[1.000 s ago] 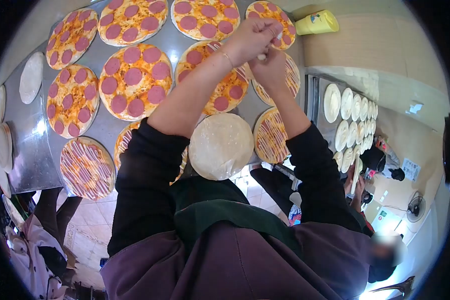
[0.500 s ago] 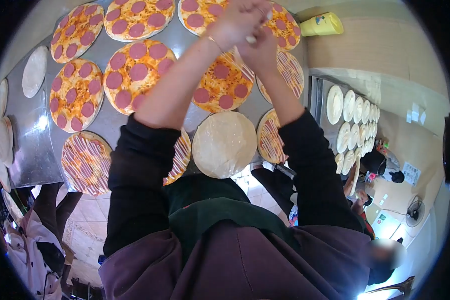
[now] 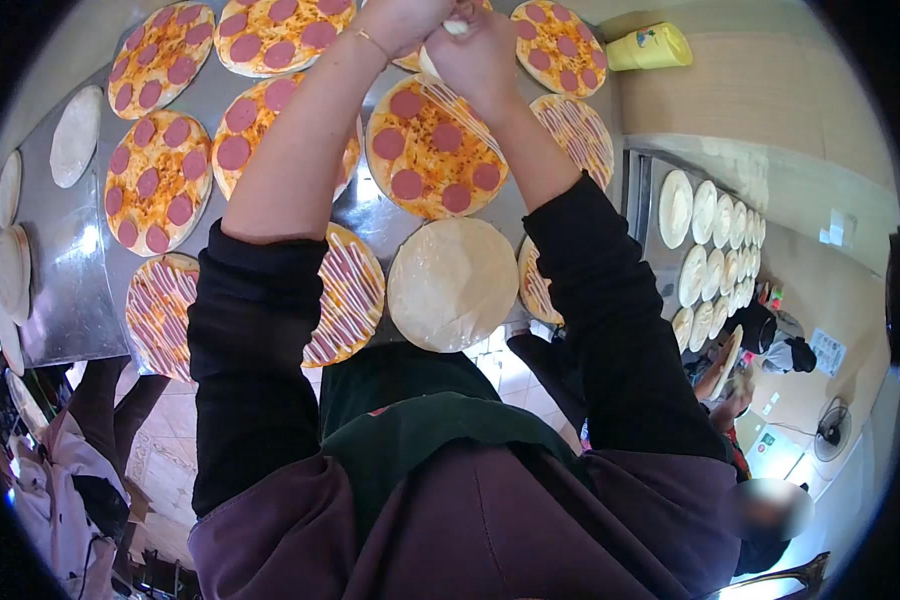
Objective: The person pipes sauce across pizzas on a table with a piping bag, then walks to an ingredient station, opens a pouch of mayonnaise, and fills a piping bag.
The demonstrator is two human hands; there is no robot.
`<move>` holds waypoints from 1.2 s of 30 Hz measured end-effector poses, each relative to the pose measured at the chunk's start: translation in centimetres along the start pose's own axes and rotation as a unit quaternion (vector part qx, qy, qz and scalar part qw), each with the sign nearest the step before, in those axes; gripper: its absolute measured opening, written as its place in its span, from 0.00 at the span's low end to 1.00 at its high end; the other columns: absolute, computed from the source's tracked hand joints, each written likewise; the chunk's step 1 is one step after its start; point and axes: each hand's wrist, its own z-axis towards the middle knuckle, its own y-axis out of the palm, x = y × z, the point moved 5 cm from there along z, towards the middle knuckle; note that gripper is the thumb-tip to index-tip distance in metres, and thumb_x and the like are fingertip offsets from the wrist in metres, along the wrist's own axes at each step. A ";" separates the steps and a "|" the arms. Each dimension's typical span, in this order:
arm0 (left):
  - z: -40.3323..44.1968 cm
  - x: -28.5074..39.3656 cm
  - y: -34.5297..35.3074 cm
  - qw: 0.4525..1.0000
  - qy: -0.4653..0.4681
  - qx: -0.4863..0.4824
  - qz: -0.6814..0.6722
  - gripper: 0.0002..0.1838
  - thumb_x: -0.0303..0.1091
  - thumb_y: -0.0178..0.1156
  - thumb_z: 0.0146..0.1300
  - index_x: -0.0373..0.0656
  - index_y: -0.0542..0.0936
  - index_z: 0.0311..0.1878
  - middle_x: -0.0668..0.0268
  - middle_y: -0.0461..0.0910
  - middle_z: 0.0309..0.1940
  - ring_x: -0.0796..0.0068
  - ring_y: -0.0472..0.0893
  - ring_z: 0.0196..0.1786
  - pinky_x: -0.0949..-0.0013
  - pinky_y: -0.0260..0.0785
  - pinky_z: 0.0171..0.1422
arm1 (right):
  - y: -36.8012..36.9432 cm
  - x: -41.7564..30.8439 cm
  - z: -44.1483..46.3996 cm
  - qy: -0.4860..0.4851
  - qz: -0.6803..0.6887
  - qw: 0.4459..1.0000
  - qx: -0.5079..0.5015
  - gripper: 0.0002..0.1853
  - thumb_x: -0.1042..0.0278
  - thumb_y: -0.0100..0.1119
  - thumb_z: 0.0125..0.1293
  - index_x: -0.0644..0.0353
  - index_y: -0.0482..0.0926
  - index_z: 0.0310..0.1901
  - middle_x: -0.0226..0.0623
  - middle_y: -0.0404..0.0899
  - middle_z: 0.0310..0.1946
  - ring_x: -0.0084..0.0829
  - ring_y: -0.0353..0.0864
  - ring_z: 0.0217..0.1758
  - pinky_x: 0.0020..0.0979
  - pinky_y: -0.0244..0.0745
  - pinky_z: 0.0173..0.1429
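Note:
My left hand (image 3: 407, 20) and my right hand (image 3: 475, 62) are close together at the top edge, both with fingers closed around a white piping bag (image 3: 457, 27). Only small white bits of the bag show between the fingers. Below them lies a pizza (image 3: 438, 150) with round pink sausage slices and several white sauce stripes on its upper right side. Nearer my body sits a plain pale dough round (image 3: 453, 285). Beside it, a pizza striped all over with white sauce (image 3: 345, 300) is partly covered by my left sleeve. Another striped pizza (image 3: 575, 140) lies right of my right forearm.
Several sausage pizzas (image 3: 158, 185) cover the metal table (image 3: 65, 265). Plain dough rounds (image 3: 76, 135) lie at its left. A yellow cup (image 3: 650, 47) lies by the right wall. More dough rounds (image 3: 676, 208) fill a second table, where other people work.
Both hands have moved left together, still closed on the bag. The striped edge of the pizza below is more exposed. At the far right, a co-worker's dough has shifted.

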 end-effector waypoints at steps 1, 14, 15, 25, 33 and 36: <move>0.0 0.0 -0.1 1.000 0.001 -0.003 -0.004 0.15 0.40 0.46 0.67 0.43 0.71 0.26 0.73 0.71 0.17 0.88 0.65 0.14 0.83 0.59 0.18 | 0.2 0.1 0.2 0.003 0.042 0.999 0.009 0.10 0.61 0.60 0.46 0.58 0.78 0.27 0.44 0.77 0.20 0.44 0.78 0.25 0.35 0.72 0.30; -3.7 -5.5 6.3 0.995 -0.083 -0.007 -0.056 0.12 0.38 0.53 0.64 0.39 0.77 0.38 0.73 0.70 0.23 0.88 0.66 0.22 0.81 0.61 0.25 | -6.4 2.0 -6.2 0.069 -0.021 0.995 -0.068 0.11 0.65 0.62 0.47 0.62 0.79 0.30 0.45 0.78 0.22 0.38 0.81 0.27 0.31 0.72 0.32; -3.3 -4.5 5.3 0.996 -0.072 0.003 -0.058 0.11 0.37 0.52 0.64 0.39 0.77 0.37 0.73 0.70 0.23 0.88 0.66 0.22 0.81 0.61 0.25 | -5.6 1.7 -5.6 0.056 -0.001 0.997 -0.050 0.13 0.64 0.62 0.46 0.64 0.79 0.32 0.44 0.78 0.22 0.34 0.80 0.26 0.30 0.72 0.31; -0.9 -0.6 -1.2 0.996 0.039 -0.019 -0.079 0.15 0.40 0.47 0.67 0.43 0.71 0.26 0.73 0.67 0.16 0.87 0.68 0.17 0.82 0.61 0.19 | 0.8 -0.7 -0.7 -0.037 0.008 0.999 -0.006 0.12 0.59 0.60 0.44 0.57 0.79 0.30 0.44 0.78 0.22 0.44 0.79 0.28 0.36 0.73 0.33; -4.8 -6.7 6.4 0.993 -0.081 0.014 -0.085 0.09 0.35 0.51 0.65 0.39 0.75 0.34 0.74 0.69 0.22 0.88 0.65 0.21 0.82 0.59 0.23 | -6.7 2.5 -8.0 0.115 0.002 0.989 -0.096 0.13 0.61 0.62 0.47 0.63 0.79 0.28 0.46 0.78 0.23 0.42 0.80 0.28 0.31 0.73 0.33; -4.8 -6.2 6.5 0.994 -0.063 -0.017 -0.091 0.10 0.35 0.51 0.65 0.39 0.75 0.34 0.73 0.68 0.21 0.88 0.65 0.21 0.82 0.58 0.23 | -6.4 2.9 -7.9 0.113 -0.019 0.989 -0.095 0.15 0.61 0.62 0.47 0.66 0.78 0.29 0.46 0.78 0.22 0.41 0.81 0.29 0.29 0.72 0.34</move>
